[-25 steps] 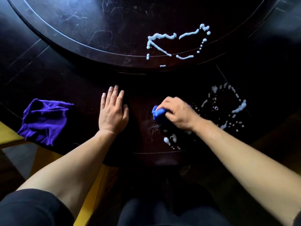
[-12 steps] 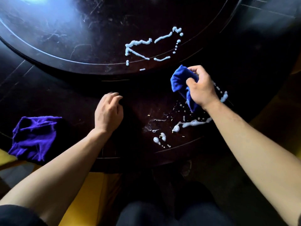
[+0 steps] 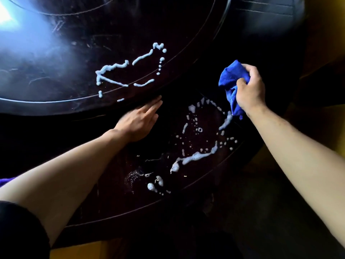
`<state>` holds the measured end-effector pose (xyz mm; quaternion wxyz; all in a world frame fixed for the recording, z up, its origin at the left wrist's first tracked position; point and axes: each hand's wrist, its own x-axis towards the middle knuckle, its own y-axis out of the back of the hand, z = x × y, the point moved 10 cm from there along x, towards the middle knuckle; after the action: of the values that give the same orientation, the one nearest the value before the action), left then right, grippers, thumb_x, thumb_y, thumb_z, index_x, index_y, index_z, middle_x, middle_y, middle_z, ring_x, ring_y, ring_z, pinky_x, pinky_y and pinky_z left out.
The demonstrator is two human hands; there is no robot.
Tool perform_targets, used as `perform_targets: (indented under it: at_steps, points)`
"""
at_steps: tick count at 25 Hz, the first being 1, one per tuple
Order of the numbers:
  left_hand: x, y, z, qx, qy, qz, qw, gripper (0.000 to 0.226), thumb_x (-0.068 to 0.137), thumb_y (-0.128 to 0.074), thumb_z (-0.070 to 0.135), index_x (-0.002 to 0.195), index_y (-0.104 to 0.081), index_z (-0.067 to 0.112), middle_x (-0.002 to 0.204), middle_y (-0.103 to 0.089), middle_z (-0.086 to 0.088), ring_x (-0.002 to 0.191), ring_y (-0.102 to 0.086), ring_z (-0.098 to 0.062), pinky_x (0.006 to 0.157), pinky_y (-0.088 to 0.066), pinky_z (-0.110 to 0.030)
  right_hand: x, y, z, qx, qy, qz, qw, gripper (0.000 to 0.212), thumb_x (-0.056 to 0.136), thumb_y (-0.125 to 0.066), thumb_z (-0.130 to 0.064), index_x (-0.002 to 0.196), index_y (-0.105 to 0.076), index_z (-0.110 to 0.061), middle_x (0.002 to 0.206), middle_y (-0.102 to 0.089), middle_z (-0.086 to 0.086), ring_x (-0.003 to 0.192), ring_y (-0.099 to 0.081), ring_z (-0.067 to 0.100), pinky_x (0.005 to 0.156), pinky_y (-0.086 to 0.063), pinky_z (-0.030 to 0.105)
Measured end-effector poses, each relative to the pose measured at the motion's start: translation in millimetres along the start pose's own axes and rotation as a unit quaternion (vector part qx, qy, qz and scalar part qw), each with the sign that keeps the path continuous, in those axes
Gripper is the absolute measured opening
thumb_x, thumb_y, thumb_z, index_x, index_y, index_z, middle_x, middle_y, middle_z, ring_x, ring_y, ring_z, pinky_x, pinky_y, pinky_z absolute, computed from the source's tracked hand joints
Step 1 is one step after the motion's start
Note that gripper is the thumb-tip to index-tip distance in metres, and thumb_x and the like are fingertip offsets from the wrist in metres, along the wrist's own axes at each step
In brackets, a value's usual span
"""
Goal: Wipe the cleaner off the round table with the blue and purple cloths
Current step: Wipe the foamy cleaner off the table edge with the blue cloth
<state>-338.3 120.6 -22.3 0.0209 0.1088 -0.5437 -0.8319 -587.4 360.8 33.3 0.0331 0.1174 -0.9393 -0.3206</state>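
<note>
Blue cloth (image 3: 230, 81) is gripped bunched in R hand (image 3: 249, 88) above table (image 3: 112, 193) w/ cleaner streaks (image 3: 197, 157); L hand (image 3: 139, 121) is laid flat, fingers straight.

body: two bare forearms | left upper arm: short black sleeve (image 3: 20, 228) | wrists: unadorned

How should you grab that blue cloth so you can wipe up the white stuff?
Take the blue cloth by its bunched upper part, coming from the right side, as the right hand does now: its fingers curl over the top and the thumb presses the front. The loose tail hanging below the hand is then free to wipe the foam on the table.
</note>
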Motion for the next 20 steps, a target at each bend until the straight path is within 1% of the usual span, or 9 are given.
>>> perform_targets:
  at_steps: [1, 3, 5, 8, 12, 15, 17, 18, 20]
  points:
    - [1, -3, -3, -0.006, 0.012, -0.004, 1.000, 0.055, 0.106, -0.038, 0.037, 0.159, -0.025, 0.029, 0.168, -0.014, 0.015, 0.150, -0.033, -0.022, 0.120, -0.033, -0.038, 7, -2, 9, -0.010, 0.003, 0.000, 1.000, 0.050, 0.086, -0.042, -0.009, 0.134, -0.057, -0.017, 0.126, -0.062, 0.000, 0.112, -0.057, 0.009, 0.084, -0.033, -0.006]
    - [3, -1, -7, -0.013, 0.023, 0.007, 1.000, 0.058, 0.103, -0.035, 0.041, 0.160, -0.023, 0.031, 0.168, -0.017, 0.013, 0.151, -0.030, -0.021, 0.121, -0.028, -0.034, 14, -12, 18, -0.040, 0.016, -0.005, 0.999, 0.054, 0.088, -0.042, -0.006, 0.140, -0.053, -0.016, 0.133, -0.057, 0.008, 0.117, -0.052, 0.009, 0.089, -0.028, -0.006]
    - [7, -1, -9, -0.015, 0.023, 0.012, 1.000, 0.061, 0.100, -0.033, 0.045, 0.159, -0.026, 0.028, 0.166, -0.027, 0.007, 0.150, -0.032, -0.021, 0.122, -0.028, -0.033, 11, -29, 19, -0.072, 0.039, -0.013, 0.997, 0.054, 0.092, -0.042, -0.002, 0.144, -0.049, -0.012, 0.134, -0.054, 0.013, 0.120, -0.052, 0.018, 0.095, -0.028, 0.002]
    - [7, -1, -12, -0.024, 0.024, 0.021, 0.999, 0.062, 0.099, -0.032, 0.044, 0.158, -0.031, 0.025, 0.163, -0.034, 0.002, 0.149, -0.035, -0.020, 0.122, -0.026, -0.030, -10, -69, 3, -0.086, 0.075, -0.074, 0.991, 0.053, 0.093, -0.042, 0.000, 0.146, -0.045, -0.005, 0.134, -0.054, 0.016, 0.123, -0.050, 0.028, 0.097, -0.029, 0.012]
    - [7, -4, -13, -0.028, 0.027, 0.021, 0.999, 0.060, 0.100, -0.032, 0.040, 0.157, -0.034, 0.022, 0.161, -0.037, -0.002, 0.147, -0.038, -0.021, 0.122, -0.024, -0.026, -73, -117, -34, -0.107, 0.165, -0.128, 0.972, 0.052, 0.083, -0.047, 0.007, 0.135, -0.055, 0.005, 0.114, -0.059, 0.024, 0.101, -0.057, 0.041, 0.093, -0.039, 0.030]
    - [9, -3, -15, -0.029, 0.011, 0.019, 0.999, 0.061, 0.099, -0.033, 0.037, 0.155, -0.038, 0.016, 0.159, -0.041, -0.007, 0.141, -0.047, -0.026, 0.117, -0.025, -0.021, -156, -152, -66, -0.081, 0.238, -0.220, 0.943, 0.054, 0.079, -0.042, -0.003, 0.130, -0.059, 0.004, 0.106, -0.062, 0.021, 0.091, -0.057, 0.039, 0.090, -0.046, 0.043]
    - [10, -2, -13, -0.027, 0.001, 0.019, 0.999, 0.060, 0.099, -0.034, 0.035, 0.154, -0.040, 0.014, 0.159, -0.041, -0.007, 0.139, -0.049, -0.026, 0.116, -0.029, -0.023, -192, -162, -76, -0.047, 0.248, -0.294, 0.922, 0.054, 0.081, -0.039, -0.007, 0.131, -0.059, 0.000, 0.109, -0.061, 0.017, 0.095, -0.056, 0.034, 0.094, -0.046, 0.041]
    - [10, -2, -12, -0.026, -0.003, 0.024, 0.999, 0.059, 0.099, -0.034, 0.034, 0.153, -0.041, 0.013, 0.158, -0.042, -0.008, 0.139, -0.050, -0.026, 0.116, -0.029, -0.022, -196, -158, -78, -0.028, 0.238, -0.310, 0.920, 0.053, 0.082, -0.039, -0.008, 0.131, -0.059, -0.001, 0.112, -0.061, 0.014, 0.098, -0.056, 0.031, 0.097, -0.046, 0.038]
    - [10, -1, -11, -0.030, -0.005, 0.029, 0.999, 0.058, 0.099, -0.035, 0.033, 0.153, -0.042, 0.012, 0.157, -0.043, -0.008, 0.139, -0.049, -0.025, 0.117, -0.026, -0.021, -172, -133, -76, 0.020, 0.189, -0.276, 0.942, 0.053, 0.081, -0.039, -0.006, 0.128, -0.061, -0.003, 0.115, -0.062, 0.012, 0.105, -0.059, 0.025, 0.102, -0.045, 0.033]
